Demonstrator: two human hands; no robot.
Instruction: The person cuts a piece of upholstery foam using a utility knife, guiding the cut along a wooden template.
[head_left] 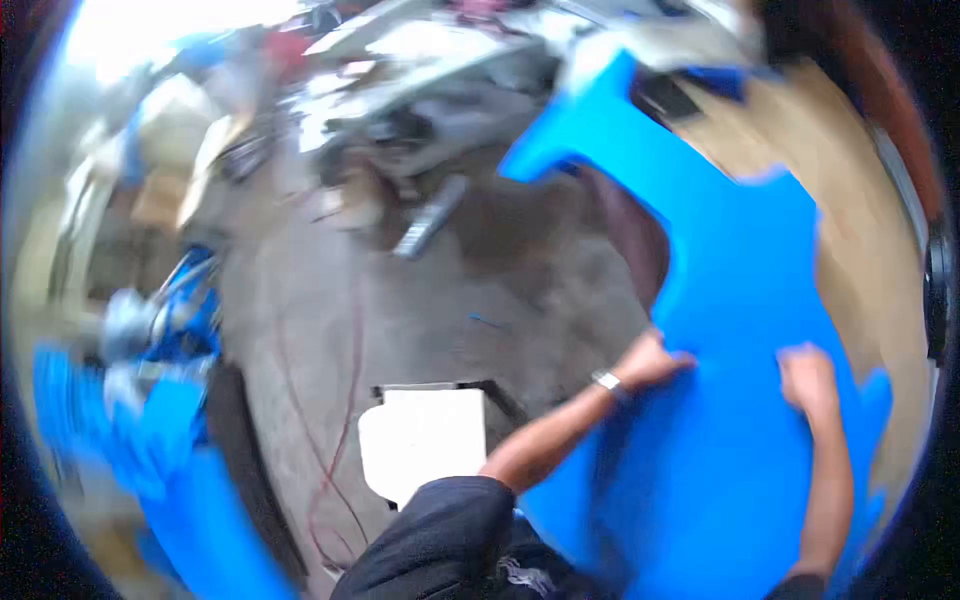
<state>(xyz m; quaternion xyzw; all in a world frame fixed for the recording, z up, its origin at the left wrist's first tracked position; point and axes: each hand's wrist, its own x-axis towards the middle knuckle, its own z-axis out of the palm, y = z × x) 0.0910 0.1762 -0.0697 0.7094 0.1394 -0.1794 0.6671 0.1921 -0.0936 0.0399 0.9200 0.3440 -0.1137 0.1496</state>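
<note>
A large bright blue sheet of fabric (745, 270) lies over the wooden table at the right and hangs towards the person's lap. My left hand (648, 362) grips the fabric near its left edge, fingers curled, with a silvery band on the wrist. Further right, my right hand (808, 378) is closed on the same fabric. Both hands are apart from each other, with a stretch of blue cloth between them. Motion blur softens the finger details.
The wooden tabletop (845, 220) shows along the right. A white seat (425, 440) stands on the grey floor beside my left arm. More blue cloth (185, 480) is at the left. Thin reddish cords (325, 475) cross the floor. Cluttered, blurred items fill the back.
</note>
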